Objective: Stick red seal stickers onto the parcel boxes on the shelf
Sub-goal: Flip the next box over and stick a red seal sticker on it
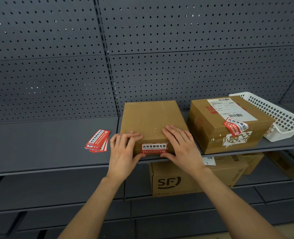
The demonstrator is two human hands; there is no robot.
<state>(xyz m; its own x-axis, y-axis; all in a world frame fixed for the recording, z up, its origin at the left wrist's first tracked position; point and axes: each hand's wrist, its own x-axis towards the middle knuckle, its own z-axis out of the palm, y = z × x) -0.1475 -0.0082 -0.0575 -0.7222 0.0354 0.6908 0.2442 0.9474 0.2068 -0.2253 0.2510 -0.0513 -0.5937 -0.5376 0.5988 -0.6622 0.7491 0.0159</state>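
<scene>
A flat brown parcel box (151, 116) lies on the grey shelf (39, 145), with a red seal sticker (154, 148) on its front edge. My left hand (124, 152) rests on the box's front left corner, fingers flat on top and thumb under the sticker's left end. My right hand (182, 145) lies flat on the box's front right part, thumb at the sticker's right end. A second parcel box (211, 131) to the right carries a red seal sticker (235, 126) over its front top edge. A stack of red sticker sheets (98, 141) lies left of my hands.
A white plastic basket (284, 121) leans at the far right of the shelf. A grey perforated panel (142, 49) backs the shelf. On the lower shelf stand an SF-marked carton (173, 181) and other boxes (253, 163).
</scene>
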